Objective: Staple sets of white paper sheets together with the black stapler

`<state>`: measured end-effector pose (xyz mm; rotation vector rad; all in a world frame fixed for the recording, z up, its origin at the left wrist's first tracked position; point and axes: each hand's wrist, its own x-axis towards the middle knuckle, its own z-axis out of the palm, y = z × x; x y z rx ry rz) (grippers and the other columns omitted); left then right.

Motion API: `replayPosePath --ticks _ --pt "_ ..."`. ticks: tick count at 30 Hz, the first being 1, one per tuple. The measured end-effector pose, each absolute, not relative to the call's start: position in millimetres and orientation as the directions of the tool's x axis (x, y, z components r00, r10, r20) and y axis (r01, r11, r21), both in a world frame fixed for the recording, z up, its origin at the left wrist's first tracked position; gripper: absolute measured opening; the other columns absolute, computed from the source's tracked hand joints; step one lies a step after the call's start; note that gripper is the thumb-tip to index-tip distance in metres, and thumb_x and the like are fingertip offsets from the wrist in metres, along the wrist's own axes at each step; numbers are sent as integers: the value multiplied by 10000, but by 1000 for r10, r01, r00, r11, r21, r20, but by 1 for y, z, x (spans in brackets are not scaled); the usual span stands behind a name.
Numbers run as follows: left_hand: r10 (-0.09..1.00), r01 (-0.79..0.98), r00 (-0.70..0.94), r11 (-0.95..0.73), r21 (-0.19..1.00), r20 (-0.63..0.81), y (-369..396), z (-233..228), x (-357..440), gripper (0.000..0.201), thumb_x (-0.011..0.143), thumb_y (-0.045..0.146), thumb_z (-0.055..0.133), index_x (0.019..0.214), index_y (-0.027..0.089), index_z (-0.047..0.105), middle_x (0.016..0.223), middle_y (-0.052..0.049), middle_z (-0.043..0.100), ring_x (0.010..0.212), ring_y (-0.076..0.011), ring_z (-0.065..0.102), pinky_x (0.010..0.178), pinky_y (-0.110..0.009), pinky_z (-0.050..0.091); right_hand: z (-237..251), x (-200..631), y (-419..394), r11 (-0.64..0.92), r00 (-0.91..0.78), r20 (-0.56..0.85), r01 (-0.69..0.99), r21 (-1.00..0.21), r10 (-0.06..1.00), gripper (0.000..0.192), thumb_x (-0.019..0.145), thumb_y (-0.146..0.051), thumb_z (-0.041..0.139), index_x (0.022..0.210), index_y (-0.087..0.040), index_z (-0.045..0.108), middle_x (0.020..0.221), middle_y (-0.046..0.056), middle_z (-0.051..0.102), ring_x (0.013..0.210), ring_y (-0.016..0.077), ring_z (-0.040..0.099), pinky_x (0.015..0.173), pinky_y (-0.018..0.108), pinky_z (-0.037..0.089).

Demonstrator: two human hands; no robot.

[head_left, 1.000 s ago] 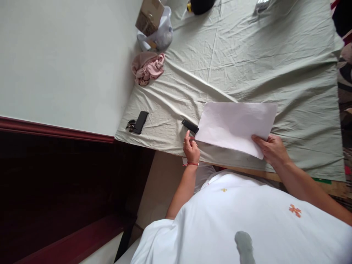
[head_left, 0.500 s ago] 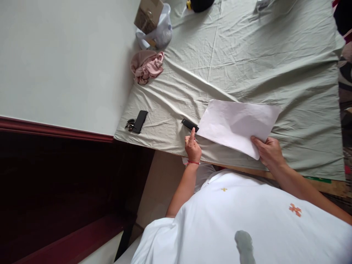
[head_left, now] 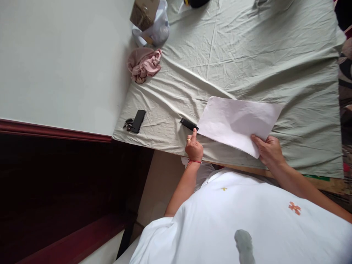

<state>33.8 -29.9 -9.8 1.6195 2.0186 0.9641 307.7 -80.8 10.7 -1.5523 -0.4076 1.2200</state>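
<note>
A white sheet of paper (head_left: pixel 236 121) lies slightly lifted over the pale green bedsheet (head_left: pixel 247 55). My right hand (head_left: pixel 268 150) pinches its near right corner between thumb and fingers. My left hand (head_left: pixel 194 146), with a red wrist thread and a ring, has its fingers curled and one finger stretched up to the paper's near left corner. Just left of that corner a small flat black object (head_left: pixel 188 124) rests on the sheet, right by my fingertip.
A black phone (head_left: pixel 138 121) and a bunch of keys (head_left: pixel 128 124) lie near the bed's left edge. Farther back sit a crumpled pink cloth (head_left: pixel 144 64) and a plastic bag (head_left: pixel 159 31) with a cardboard box (head_left: pixel 144 13). A pale wall (head_left: pixel 55 55) borders the left.
The paper's left end has shifted away from me and the sheet has turned a little. My left hand went from pinching at the corner to one finger stretched toward it.
</note>
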Motion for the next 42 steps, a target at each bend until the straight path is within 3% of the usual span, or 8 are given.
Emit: replayPosePath --ticks 5,11,16,20,23,28,33,42 --pt "962 706 -250 104 701 110 -29 -12 37 676 829 28 488 1439 258 664 1167 -122 721 1052 -272 666 987 -348 517 14 306 -76 -356 431 -475 -330 -874 767 329 578 -432 907 763 -248 706 717 -15 732 640 155 633 574 268 528" --pt "974 684 -170 8 730 149 -28 -5 28 700 827 25 471 1477 243 613 978 -83 717 953 -227 638 1023 -329 489 20 307 -80 -367 389 -510 -385 -846 767 324 552 -388 932 726 -233 707 731 13 743 649 152 617 591 267 521" --pt "953 597 -252 14 802 171 -29 -6 24 684 840 53 503 1506 207 522 910 -40 702 777 -173 619 852 -287 517 26 321 -90 -396 365 -543 -405 -824 756 405 479 -381 978 736 -198 725 724 5 741 622 130 612 556 243 496" --pt "940 509 -308 30 860 150 -28 -12 21 401 863 124 561 1249 180 650 877 -38 714 751 -153 633 790 -272 513 22 342 -100 -433 328 -562 -391 -812 759 494 430 -459 1007 763 -191 759 782 8 764 648 131 634 580 239 525" --pt "963 377 -256 22 926 81 -30 -15 17 235 962 304 540 1095 175 685 868 -44 717 639 -122 580 662 -254 486 19 360 -107 -455 295 -543 -320 -831 786 496 464 -503 1008 771 -188 778 803 14 764 666 122 627 576 225 515" --pt "999 281 -34 -13 960 24 -32 -11 10 496 1028 565 440 1059 169 737 740 -27 658 587 -119 525 575 -251 423 22 378 -108 -480 212 -509 -178 -859 834 510 460 -580 995 672 -182 756 741 16 725 651 121 589 583 242 512" --pt "996 422 77 -63 904 34 -31 -8 6 281 887 436 691 929 160 724 722 -2 649 641 -125 544 644 -248 441 21 378 -103 -499 137 -496 -18 -867 857 592 507 -697 929 708 -168 754 734 35 703 650 140 575 571 263 495" --pt "995 498 71 -99 861 74 -31 -8 9 164 898 294 613 915 172 721 746 2 690 671 -128 584 691 -243 460 6 368 -109 -296 308 -212 258 -920 928 524 815 -691 689 969 -191 715 756 17 648 646 145 512 560 263 411"
